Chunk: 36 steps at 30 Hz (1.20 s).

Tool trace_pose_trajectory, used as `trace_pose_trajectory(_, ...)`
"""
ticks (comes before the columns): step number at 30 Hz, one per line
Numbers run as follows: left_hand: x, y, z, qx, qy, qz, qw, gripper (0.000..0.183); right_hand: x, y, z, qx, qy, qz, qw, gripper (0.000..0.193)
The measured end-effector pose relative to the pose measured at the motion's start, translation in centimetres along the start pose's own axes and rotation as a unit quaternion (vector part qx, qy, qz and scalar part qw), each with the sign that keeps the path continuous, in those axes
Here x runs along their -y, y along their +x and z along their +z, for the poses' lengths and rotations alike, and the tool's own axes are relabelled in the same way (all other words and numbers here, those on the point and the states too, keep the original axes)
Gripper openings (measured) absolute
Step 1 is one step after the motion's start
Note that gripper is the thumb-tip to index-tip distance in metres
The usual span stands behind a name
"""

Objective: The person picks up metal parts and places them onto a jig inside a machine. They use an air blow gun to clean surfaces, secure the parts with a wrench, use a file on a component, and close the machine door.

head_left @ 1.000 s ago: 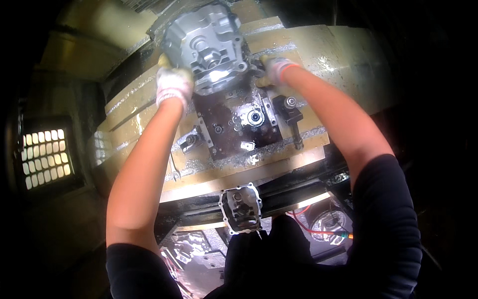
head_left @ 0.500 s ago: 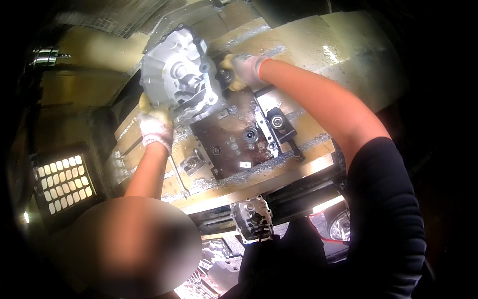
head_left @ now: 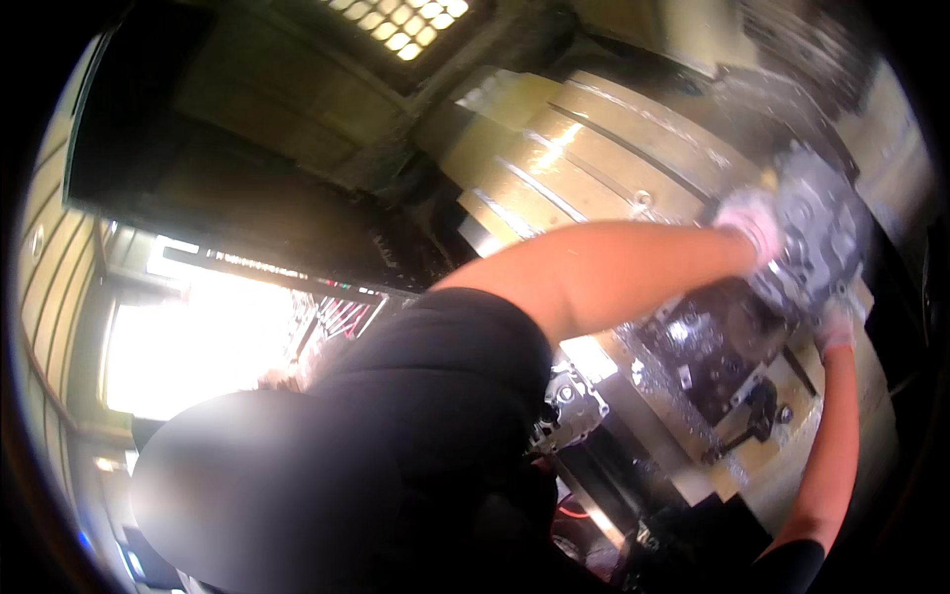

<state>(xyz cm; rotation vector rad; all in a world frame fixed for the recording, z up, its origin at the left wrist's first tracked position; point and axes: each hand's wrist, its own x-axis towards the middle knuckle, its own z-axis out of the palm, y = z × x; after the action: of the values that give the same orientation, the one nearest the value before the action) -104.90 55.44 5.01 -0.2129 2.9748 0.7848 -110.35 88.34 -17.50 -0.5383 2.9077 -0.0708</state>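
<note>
Two hands, left hand (head_left: pixel 749 224) and right hand (head_left: pixel 835 325), are supporting the casting (head_left: pixel 816 230) by the plate's (head_left: pixel 720 364) far end; blur is hiding whether fingers are pinching; even support should be helping steadiness.

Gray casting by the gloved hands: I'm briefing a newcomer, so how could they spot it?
Find the tan slotted table at right, then the dark plate on it. Up and right of that plate is the gray casting, between the left hand and right hand. Unlike the other casting beside the black sleeve, this one has both gloved hands on it.
</note>
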Motion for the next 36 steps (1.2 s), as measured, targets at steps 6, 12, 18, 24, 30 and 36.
trace_pose_trajectory(6, -2.0, -1.1, -2.1, 0.026, -0.098, 0.019, 0.995, 0.027, -0.8, -1.7, -5.5, 0.037, 0.097, 0.13, 0.986, 0.053)
trace_pose_trajectory(12, 0.9, 4.4, 7.6, -0.039, -0.03, -0.035, 0.998, 0.017, 4.5, -2.3, -12.4, 0.008, 0.244, 0.208, 0.947, 0.051)
trace_pose_trajectory(18, 0.0, 1.2, -3.7, 0.028, -0.036, 0.065, 0.997, 0.04, 14.4, -4.5, -25.2, -0.31, 0.152, 0.032, 0.938, 0.052)
trace_pose_trajectory(24, -0.5, 0.8, -4.9, 0.081, -0.201, 0.044, 0.975, 0.065, 21.9, -3.8, -25.1, -0.192, -0.088, 0.1, 0.972, 0.055)
trace_pose_trajectory(30, 13.4, 8.6, -5.8, 0.165, -0.071, 0.135, 0.974, 0.091, 22.8, -2.5, -24.7, -0.208, -0.027, 0.083, 0.974, 0.061)
trace_pose_trajectory(36, 16.6, 9.2, -2.3, 0.195, 0.185, 0.349, 0.898, 0.082, 22.8, -2.6, -25.1, -0.223, -0.021, 0.055, 0.973, 0.053)
